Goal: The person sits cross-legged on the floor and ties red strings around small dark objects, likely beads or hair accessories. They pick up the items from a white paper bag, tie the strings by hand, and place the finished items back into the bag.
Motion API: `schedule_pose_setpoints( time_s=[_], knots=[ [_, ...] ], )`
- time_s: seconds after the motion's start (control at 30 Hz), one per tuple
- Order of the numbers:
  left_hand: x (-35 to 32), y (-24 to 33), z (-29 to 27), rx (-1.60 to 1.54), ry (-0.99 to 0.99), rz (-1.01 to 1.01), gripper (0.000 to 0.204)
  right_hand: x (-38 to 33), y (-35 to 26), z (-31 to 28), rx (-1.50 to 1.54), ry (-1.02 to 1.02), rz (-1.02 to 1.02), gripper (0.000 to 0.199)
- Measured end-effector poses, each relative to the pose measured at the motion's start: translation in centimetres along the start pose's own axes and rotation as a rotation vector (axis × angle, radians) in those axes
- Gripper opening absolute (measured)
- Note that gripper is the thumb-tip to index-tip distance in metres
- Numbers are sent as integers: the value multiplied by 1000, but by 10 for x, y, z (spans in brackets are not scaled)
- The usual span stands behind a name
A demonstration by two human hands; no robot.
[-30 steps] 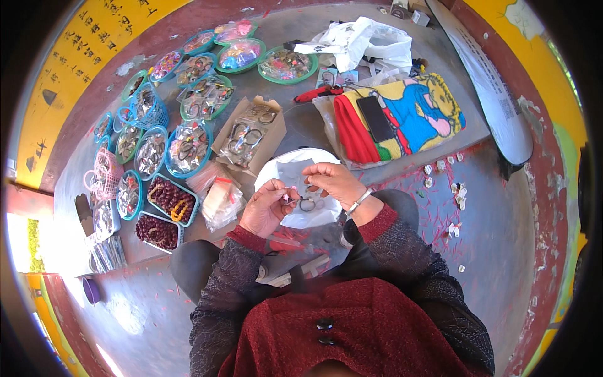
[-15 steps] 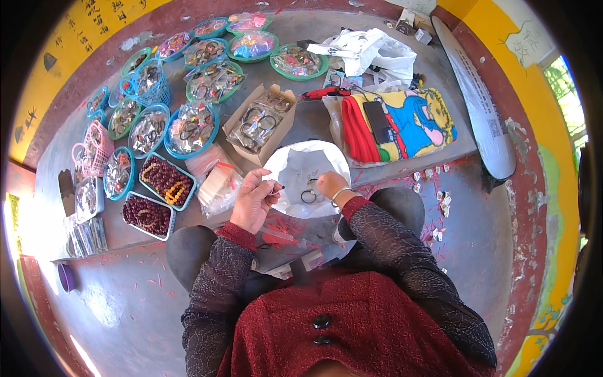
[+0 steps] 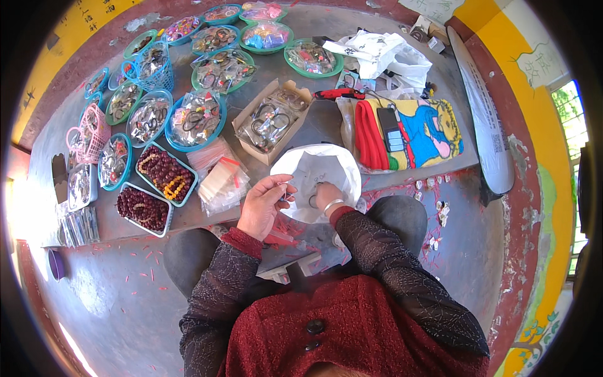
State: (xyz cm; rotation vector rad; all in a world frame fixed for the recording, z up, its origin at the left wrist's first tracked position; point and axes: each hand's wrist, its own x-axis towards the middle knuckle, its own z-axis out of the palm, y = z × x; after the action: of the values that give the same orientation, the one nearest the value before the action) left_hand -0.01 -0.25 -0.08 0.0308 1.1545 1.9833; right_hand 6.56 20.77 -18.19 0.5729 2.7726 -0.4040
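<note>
A white plastic bag [image 3: 326, 166] lies open at the front edge of the low grey table [image 3: 326, 125], just ahead of my knees. My left hand [image 3: 262, 206] is at the bag's left rim with thumb and fingers pinched together on it; something thin and small may also be in the pinch. My right hand [image 3: 325, 195], with a silver bangle [image 3: 333, 204] on the wrist, reaches down into the bag, so its fingers are hidden. A dark ring [image 3: 312, 201] lies inside the bag beside that hand.
Left of the bag lie clear packets [image 3: 220, 182] and two trays of red-brown beads [image 3: 164, 173]. Behind stand a cardboard box of rings [image 3: 273, 119], several teal bowls of jewellery [image 3: 195, 119], and a colourful cloth bag [image 3: 427, 129] with a phone [image 3: 392, 129] on it.
My hands were together over the bag holding a small piece. They have parted: the left moved to the bag's left rim, the right dipped into the bag. My head has shifted.
</note>
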Motion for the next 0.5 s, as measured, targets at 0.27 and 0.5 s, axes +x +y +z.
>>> schedule_pose_setpoints(
  time_s=[0.27, 0.5],
  knots=[
    [1, 0, 0, 26, 3, -24, 20, 4, 10, -6, 92, -10, -6, 19],
    [5, 0, -3, 28, 40, -29, 19, 17, 14, 3, 208, 142, -79, 17]
  ],
)
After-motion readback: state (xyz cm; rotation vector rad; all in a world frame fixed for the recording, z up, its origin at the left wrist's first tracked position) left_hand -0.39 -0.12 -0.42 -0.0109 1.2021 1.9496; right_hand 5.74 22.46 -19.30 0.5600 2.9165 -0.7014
